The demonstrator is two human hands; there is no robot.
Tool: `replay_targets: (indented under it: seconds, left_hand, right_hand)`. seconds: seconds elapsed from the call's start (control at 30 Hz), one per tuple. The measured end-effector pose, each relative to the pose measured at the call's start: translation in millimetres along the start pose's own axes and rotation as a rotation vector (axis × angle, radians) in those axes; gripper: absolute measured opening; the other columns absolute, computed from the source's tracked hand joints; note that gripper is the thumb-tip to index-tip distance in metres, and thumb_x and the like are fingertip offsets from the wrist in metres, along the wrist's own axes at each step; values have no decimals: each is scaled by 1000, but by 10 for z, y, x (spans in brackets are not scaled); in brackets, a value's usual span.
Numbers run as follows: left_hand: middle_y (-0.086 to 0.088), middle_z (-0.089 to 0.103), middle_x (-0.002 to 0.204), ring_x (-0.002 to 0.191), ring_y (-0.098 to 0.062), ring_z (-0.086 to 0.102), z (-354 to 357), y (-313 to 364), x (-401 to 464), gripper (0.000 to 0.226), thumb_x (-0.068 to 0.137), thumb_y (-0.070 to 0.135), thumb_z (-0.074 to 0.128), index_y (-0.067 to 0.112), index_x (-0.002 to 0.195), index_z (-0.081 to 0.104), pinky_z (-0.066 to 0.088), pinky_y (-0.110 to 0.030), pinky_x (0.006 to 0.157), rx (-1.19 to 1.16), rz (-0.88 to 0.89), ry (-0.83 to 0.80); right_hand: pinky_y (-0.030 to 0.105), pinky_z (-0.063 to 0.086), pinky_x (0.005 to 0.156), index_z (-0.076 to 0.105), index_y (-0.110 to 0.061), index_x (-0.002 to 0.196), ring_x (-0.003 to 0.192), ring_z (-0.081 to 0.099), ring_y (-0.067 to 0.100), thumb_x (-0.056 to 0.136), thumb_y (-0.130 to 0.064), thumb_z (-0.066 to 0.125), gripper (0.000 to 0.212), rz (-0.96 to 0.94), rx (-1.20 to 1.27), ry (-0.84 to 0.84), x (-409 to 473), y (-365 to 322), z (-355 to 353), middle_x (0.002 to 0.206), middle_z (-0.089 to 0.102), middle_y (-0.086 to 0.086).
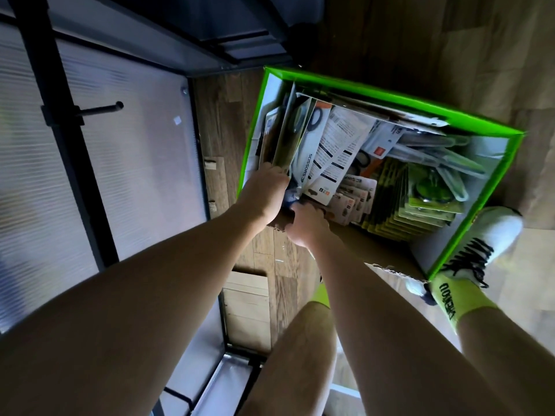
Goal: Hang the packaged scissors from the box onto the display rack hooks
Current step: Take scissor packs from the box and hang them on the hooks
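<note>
We are at the picking step: our left hand [265,190] grips a bunch of upright scissor packs [288,136] at their lower ends inside the green box [390,99], while our right hand [306,225], just beside it, curls its fingers into the same bunch. Next we must lift one pack clear and carry it to the rack hook [100,110], well off to the left
</note>
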State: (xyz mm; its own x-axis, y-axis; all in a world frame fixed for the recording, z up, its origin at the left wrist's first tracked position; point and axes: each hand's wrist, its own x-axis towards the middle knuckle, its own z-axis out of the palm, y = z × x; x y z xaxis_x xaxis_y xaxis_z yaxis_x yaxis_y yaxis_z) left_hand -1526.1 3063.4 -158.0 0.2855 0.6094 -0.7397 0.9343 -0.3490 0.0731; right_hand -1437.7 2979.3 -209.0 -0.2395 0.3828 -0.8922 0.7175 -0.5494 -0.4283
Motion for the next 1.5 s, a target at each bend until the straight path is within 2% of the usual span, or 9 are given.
replay_targets:
  seconds: [0.27,0.43,0.6,0.7,0.9,1.03,1.2,1.37,1.5]
  left_hand:
    - [-13,65,104,102,-31,62,100,300,-239,21,91,1,48,2,100,67,50,-36,77,-7,-111,9]
    - [-11,58,114,103,-31,63,-159,835,-640,24,93,2,43,6,109,61,51,-40,81,-21,-142,5]
    - [-6,56,118,102,-26,64,-628,1204,-1051,26,93,4,43,11,113,58,51,-36,76,-23,-198,78]
    - [-5,56,116,100,-27,65,-984,1350,-1373,27,93,3,45,14,115,56,49,-36,72,-113,-246,141]
    - [-12,53,97,92,-27,64,-1764,1540,-2112,24,98,25,39,15,115,53,48,-37,72,-383,-262,263]
    - [7,60,110,97,-12,58,-2400,1681,-2838,46,91,58,49,27,123,59,45,-26,84,-600,-328,395]
    - [-14,65,103,96,-30,61,-3500,1752,-3932,15,92,8,51,11,97,65,47,-35,79,-618,-536,449]
    - [-11,67,99,94,-28,63,-3969,1728,-4888,21,83,18,52,13,96,68,48,-29,74,-668,-743,590]
    - [-8,67,108,100,-33,62,-4316,1803,-5593,20,89,15,56,21,107,64,44,-32,73,-529,-873,634]
  right_hand:
    - [41,40,104,60,-19,118,121,48,25,86,-12,57,33,-8,96,290,-311,199,-218,124,58,5]
    - [23,36,70,58,-14,98,94,58,25,85,2,53,21,-80,130,263,-885,419,-888,109,63,13]
    - [27,39,60,65,-14,94,86,62,28,91,-2,47,22,-156,-31,195,-1530,382,-1452,96,67,14]
    - [33,49,72,69,-9,97,89,63,30,94,-5,47,22,-214,-94,194,-2034,214,-1764,99,68,17]
    - [34,42,90,58,-8,119,117,54,31,91,-9,60,28,-366,-471,78,-3466,-405,-2368,122,56,15]
    - [36,46,79,57,-13,113,103,59,35,82,3,58,34,-525,-521,188,-4405,-893,-2651,108,62,15]
    - [40,44,86,53,-7,127,108,61,37,88,-5,59,40,-733,-686,319,-5247,-1690,-2934,113,67,19]
    - [35,46,81,66,-4,108,106,62,33,92,-12,55,21,-867,-924,271,-5884,-2489,-2847,111,67,18]
    - [30,35,64,52,-9,68,80,57,32,90,-7,53,22,-947,-1144,203,-6452,-2917,-2658,77,56,16]
